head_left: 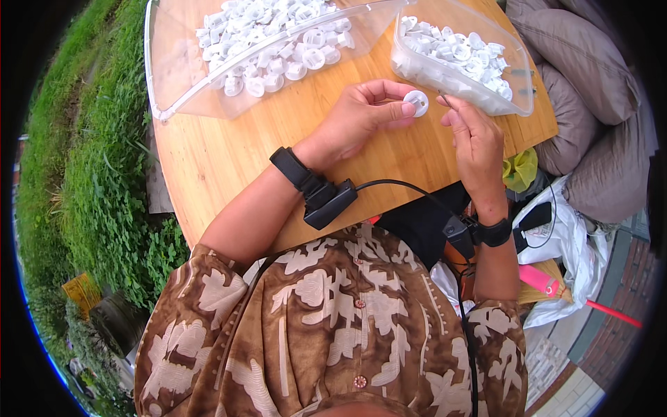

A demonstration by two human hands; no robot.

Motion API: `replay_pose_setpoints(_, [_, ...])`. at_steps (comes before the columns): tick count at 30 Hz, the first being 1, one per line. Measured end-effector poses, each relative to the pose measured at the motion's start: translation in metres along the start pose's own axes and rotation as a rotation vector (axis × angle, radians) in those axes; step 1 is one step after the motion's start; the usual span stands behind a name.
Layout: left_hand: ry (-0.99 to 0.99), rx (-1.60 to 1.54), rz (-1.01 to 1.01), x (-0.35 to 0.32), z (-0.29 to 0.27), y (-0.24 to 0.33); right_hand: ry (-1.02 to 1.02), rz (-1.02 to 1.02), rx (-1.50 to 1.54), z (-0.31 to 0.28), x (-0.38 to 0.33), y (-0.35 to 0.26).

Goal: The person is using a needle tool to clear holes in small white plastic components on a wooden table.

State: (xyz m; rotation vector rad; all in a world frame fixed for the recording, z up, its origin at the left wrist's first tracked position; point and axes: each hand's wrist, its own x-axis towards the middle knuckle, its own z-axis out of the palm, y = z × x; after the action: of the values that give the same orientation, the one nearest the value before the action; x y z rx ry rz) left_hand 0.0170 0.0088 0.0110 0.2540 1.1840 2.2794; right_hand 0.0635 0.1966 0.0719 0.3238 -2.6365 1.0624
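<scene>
Between the thumb and fingers of my left hand (361,115) is a small round white plastic piece (416,102) with a hole or slot near its middle. Just to its right, my right hand (474,135) pinches a thin, dark, pin-like piece (445,101), too small to make out fully. A slight gap separates the two pieces. Both hands are raised over the wooden table (278,146). Past my left hand stands a large clear plastic bin (158,83) with many similar white pieces. A smaller clear bin (521,104) of white pieces sits just beyond my right hand.
A black cable (410,184) runs between the dark devices strapped to my wrists, over the table's near edge. Grey-brown padded fabric (570,83) lies at the right. White plastic bags (577,257) and a red stick (611,314) are below it. Green plants (104,174) grow at the left.
</scene>
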Motion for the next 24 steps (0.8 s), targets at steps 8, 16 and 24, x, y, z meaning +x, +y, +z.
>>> replay_pose_setpoints(8, [-0.026,-0.021,-0.042,0.001,-0.003,0.001,-0.006,-0.162,-0.172,0.002,-0.006,-0.002])
replay_pose_setpoints(16, [-0.019,-0.032,-0.052,0.0,-0.001,0.0,0.013,-0.208,-0.312,0.002,-0.008,-0.005])
replay_pose_setpoints(24, [0.0,-0.033,-0.038,0.001,-0.002,-0.002,-0.037,-0.198,-0.344,0.002,-0.012,-0.008])
